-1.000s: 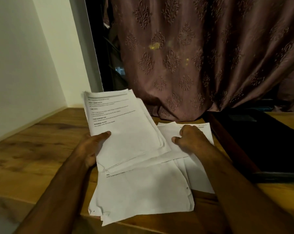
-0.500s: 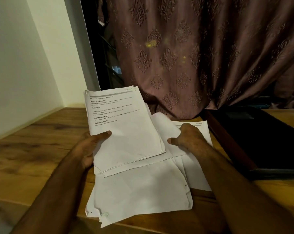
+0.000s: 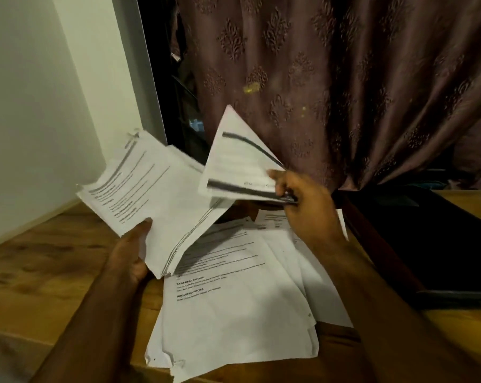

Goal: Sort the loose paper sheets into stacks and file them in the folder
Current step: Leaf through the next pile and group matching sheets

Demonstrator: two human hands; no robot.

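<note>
Over the wooden table (image 3: 40,261), at 9 o'clock, I am seeing my left hand (image 3: 131,252) gripping a printed stack (image 3: 150,194); at 3 o'clock my right hand (image 3: 305,205) pinching one blurred sheet (image 3: 239,164). Loose sheets (image 3: 233,313) lying below at 6 o'clock.

Dim warm light; motion blur; wide-angle edge warp.

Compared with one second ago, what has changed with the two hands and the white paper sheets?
The right hand, which rested on the loose white sheets on the wooden table, now pinches one printed white sheet lifted off the pile. The left hand has tilted its held stack of white sheets to the left, keeping its grip. The pile of sheets on the table and the dark open folder stayed put.
</note>
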